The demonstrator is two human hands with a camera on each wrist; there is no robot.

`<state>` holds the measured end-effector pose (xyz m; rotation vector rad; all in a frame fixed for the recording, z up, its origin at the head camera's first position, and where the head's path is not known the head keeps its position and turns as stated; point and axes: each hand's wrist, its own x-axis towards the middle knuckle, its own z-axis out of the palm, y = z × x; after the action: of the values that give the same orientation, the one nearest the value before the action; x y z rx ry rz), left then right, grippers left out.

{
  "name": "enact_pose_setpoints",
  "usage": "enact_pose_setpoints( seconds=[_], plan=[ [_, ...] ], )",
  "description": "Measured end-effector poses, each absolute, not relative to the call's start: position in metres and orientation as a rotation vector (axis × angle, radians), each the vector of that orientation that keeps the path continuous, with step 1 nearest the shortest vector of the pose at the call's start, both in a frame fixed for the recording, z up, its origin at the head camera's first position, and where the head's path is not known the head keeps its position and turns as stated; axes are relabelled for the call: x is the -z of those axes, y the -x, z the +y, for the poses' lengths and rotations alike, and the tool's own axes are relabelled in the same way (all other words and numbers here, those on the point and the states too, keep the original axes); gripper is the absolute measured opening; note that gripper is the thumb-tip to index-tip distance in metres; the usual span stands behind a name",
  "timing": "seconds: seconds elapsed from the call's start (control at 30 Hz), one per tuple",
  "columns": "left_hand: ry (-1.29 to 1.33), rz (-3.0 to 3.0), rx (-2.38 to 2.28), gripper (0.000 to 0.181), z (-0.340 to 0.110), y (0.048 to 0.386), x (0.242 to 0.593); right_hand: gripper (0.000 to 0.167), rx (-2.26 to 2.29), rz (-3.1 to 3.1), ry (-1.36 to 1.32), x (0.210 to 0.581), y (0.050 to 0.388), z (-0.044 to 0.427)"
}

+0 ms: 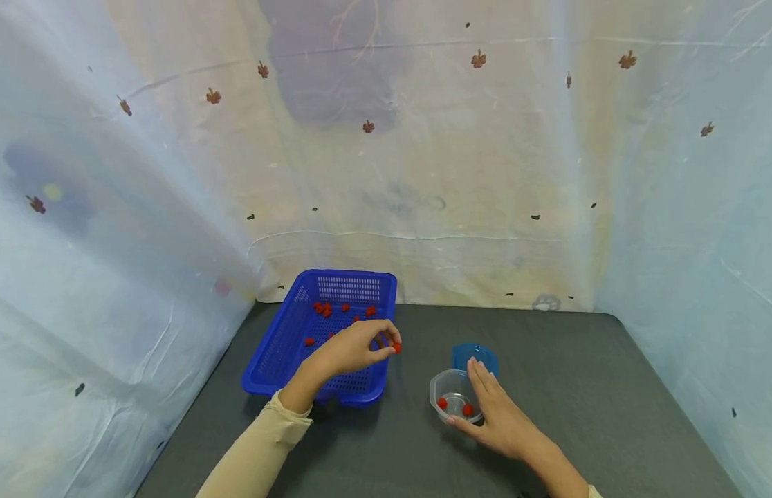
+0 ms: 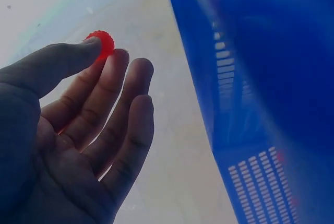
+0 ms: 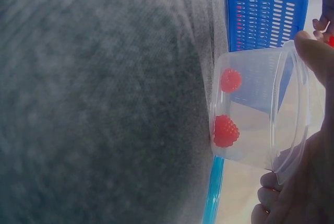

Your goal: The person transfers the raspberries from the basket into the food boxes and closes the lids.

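Between thumb and fingertip, my left hand (image 1: 355,347) pinches a red raspberry (image 2: 106,43), its other fingers loosely bent. That hand is at the right side of a blue perforated basket (image 1: 257,373), where several more red berries lie scattered. My right hand (image 1: 501,418) holds a clear plastic container (image 3: 253,109) at its rim, thumb on the near side and fingers across on the far side. Two raspberries (image 3: 226,131) lie on the container's bottom. Behind the container a blue lid (image 1: 465,351) lies on the table, partly covered by the container and fingers.
A dark grey table (image 1: 566,373) carries everything. Pale patterned sheeting (image 1: 423,173) hangs behind it and at both sides. The basket's raised wall stands between its berries and the container.
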<state>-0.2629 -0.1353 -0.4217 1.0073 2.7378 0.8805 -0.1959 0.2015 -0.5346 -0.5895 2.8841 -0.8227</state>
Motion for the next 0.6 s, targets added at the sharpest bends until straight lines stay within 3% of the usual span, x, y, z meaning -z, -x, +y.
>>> enact_pose_setpoints(
  seconds=[0.6],
  plan=[
    [-1.103,2.791,-0.980,0.013,-0.085,0.238,0.443,0.118,0.838,2.880,0.614,0.536,0.196,0.201]
  ],
)
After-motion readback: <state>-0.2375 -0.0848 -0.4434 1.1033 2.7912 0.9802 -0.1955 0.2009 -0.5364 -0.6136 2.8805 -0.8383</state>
